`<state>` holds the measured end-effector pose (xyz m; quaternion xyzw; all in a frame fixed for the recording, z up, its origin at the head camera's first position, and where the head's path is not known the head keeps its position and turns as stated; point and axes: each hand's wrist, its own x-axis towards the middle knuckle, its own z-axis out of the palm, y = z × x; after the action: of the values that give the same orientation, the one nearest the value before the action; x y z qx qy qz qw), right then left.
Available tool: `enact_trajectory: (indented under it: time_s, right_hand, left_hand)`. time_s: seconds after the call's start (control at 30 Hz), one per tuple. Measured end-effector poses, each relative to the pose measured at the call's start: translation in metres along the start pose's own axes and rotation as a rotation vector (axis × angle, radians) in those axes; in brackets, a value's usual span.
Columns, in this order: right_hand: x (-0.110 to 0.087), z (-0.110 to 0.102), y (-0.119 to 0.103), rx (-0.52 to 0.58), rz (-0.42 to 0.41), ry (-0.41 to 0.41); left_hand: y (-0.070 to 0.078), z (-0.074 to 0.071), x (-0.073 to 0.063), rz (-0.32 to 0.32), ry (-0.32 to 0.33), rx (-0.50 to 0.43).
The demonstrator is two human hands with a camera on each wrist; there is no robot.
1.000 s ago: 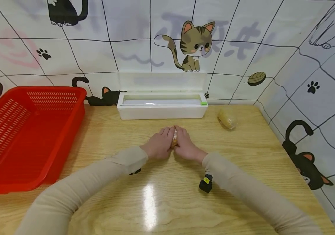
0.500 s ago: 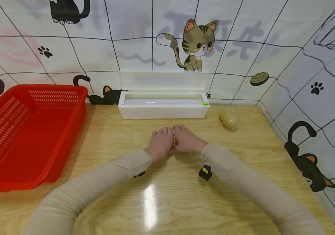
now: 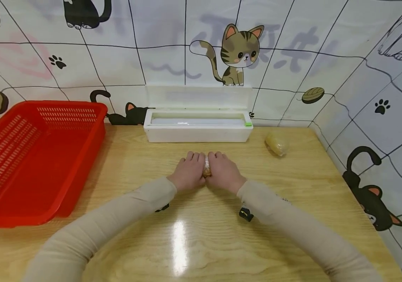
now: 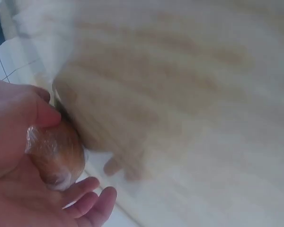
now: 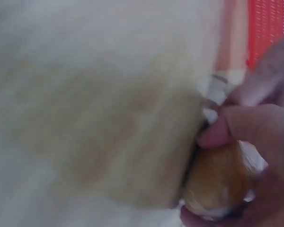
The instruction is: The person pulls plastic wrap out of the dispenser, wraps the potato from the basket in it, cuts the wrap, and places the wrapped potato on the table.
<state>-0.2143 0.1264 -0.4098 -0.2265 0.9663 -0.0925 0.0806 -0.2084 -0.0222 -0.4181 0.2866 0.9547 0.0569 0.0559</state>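
Observation:
Both hands meet over the middle of the table around one rounded, orange-brown item in clear plastic wrap (image 3: pixel 206 167). My left hand (image 3: pixel 189 171) holds it from the left; in the left wrist view its thumb lies on top of the wrapped item (image 4: pixel 59 151), fingers underneath. My right hand (image 3: pixel 223 172) grips the other side, and the right wrist view shows the thumb pressed on the film of the wrapped item (image 5: pixel 217 177), fingers curled below. Most of the item is hidden between the palms in the head view.
Behind the hands stands a long white box (image 3: pixel 198 134), lid raised, with a white roll inside. A yellowish plastic-wrapped item (image 3: pixel 276 144) lies right of it. A red basket (image 3: pixel 60 196) stands at the left. Cat-patterned sheeting (image 3: pixel 165 62) borders the table at the back and right.
The hands shift slightly about the wrapped item, turning a little and staying together at the same spot. The item shows a bit more between them now.

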Motion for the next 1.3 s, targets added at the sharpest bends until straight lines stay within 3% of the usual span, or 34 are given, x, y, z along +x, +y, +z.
enact_trajectory:
  time_s: [0.1,0.17,0.3,0.4,0.47,0.57,0.63,0.7,0.83,0.93,1.07,1.13,1.2,1.3]
  right_hand:
    - [0.003,-0.005,0.001,-0.041,-0.016,-0.048]
    - [0.006,-0.005,0.001,-0.055,-0.038,-0.056]
    - [0.004,0.003,0.001,-0.018,-0.038,-0.008]
    - [0.001,0.009,0.002,0.023,-0.011,0.055]
    - [0.000,0.012,0.003,0.046,-0.005,0.068]
    - [0.000,0.012,0.005,0.116,-0.025,0.054]
    - [0.000,0.011,0.007,0.211,-0.038,0.040]
    - [-0.002,0.009,0.010,0.300,-0.057,0.048]
    - [-0.007,0.003,0.018,0.293,-0.120,0.089]
    - [-0.008,-0.004,0.022,0.262,-0.158,0.059]
    - [-0.007,-0.019,0.027,0.392,-0.136,-0.068]
    - [-0.005,-0.022,0.027,0.422,-0.114,-0.084]
    - [-0.006,-0.021,0.025,0.379,-0.122,-0.079]
    - [-0.008,-0.011,0.017,0.220,-0.168,0.004]
  left_hand:
    - [0.000,-0.001,0.001,0.016,-0.008,0.071]
    - [0.000,-0.003,0.002,0.020,-0.017,0.068]
    - [-0.001,-0.002,0.002,0.026,-0.045,-0.019]
    - [0.000,0.001,-0.002,0.042,-0.032,-0.130]
    - [0.002,0.003,-0.005,0.059,-0.018,-0.151]
    - [0.006,0.006,-0.007,0.055,-0.004,-0.080]
    - [0.007,0.006,-0.006,0.039,0.003,-0.008]
    - [0.005,0.004,-0.003,0.020,0.012,0.008]
    - [-0.005,0.000,0.005,0.020,-0.007,-0.139]
    - [-0.013,-0.002,0.006,0.045,-0.010,-0.270]
    - [-0.017,-0.005,0.002,0.155,0.063,-0.283]
    - [-0.018,-0.006,0.002,0.181,0.067,-0.283]
    - [-0.020,-0.006,0.003,0.165,0.026,-0.327]
    - [-0.026,-0.004,0.010,0.129,-0.036,-0.445]
